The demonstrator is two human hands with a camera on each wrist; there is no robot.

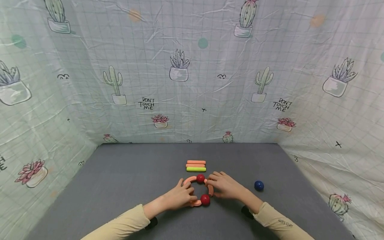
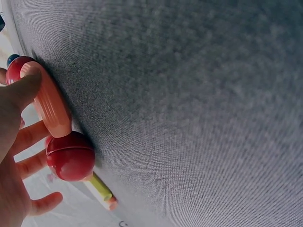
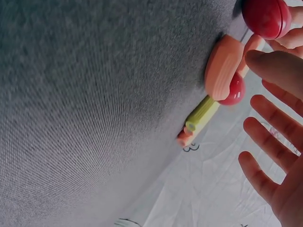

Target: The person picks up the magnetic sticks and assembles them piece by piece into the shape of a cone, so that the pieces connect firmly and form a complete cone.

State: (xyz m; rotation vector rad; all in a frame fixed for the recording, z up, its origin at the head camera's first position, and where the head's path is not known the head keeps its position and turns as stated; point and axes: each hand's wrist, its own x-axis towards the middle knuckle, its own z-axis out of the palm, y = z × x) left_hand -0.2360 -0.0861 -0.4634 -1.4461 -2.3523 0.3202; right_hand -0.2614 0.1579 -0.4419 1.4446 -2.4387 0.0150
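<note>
On the grey tabletop, curved orange rods and two red balls form a ring. My left hand (image 1: 181, 196) holds its left side. In the left wrist view, the thumb lies on a curved orange rod (image 2: 52, 104), with fingers behind it near the far red ball (image 2: 71, 156). My right hand (image 1: 225, 186) is beside the ring's right side, close to another curved orange rod (image 1: 211, 190). Its fingers are spread and fairly straight in the right wrist view, with the thumb near the rod (image 3: 223, 68). The near red ball (image 1: 205, 200) sits between two rods. My left fingers partly hide the ring.
Beyond the ring lie two straight orange rods (image 1: 195, 162) and a yellow-green rod (image 1: 196, 169), side by side. A blue ball (image 1: 259, 185) rests to the right of my right hand. A cactus-print cloth (image 1: 192, 110) hangs around the table's back and sides.
</note>
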